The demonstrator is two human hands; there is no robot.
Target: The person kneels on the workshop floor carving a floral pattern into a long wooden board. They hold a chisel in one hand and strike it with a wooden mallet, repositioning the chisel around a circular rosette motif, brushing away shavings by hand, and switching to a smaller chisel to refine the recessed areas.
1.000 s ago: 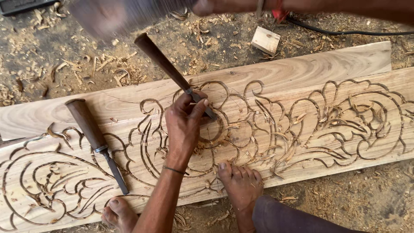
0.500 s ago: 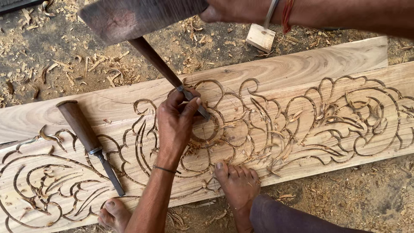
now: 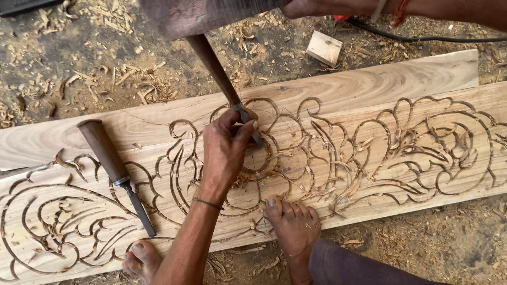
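The chisel (image 3: 224, 87) is in the left hand (image 3: 226, 153). Its fingers (image 3: 244, 129) are wrapped tight around the metal part, low down near the tip. The chisel is long and leans. Its brown handle goes up and away from the fingers, and its tip goes down past them into a round cut in the carved plank (image 3: 369, 142).

Right above the handle's top end is the wooden mallet (image 3: 203, 16). The right hand (image 3: 309, 7) holds it, closed around its grip at the top edge of the view, so I can see only a bit of that hand. The mallet head looks like it is on or just over the handle's end, and I cannot tell which.

To the left of the fingers, a second chisel (image 3: 113, 171) lies flat on the plank. Nobody touches it. Below the fingers, two bare feet (image 3: 293, 224) press on the plank's near edge. Up past the plank, a small wood block (image 3: 324, 48) sits on the ground among chips.

There are no boxes or bowls here.
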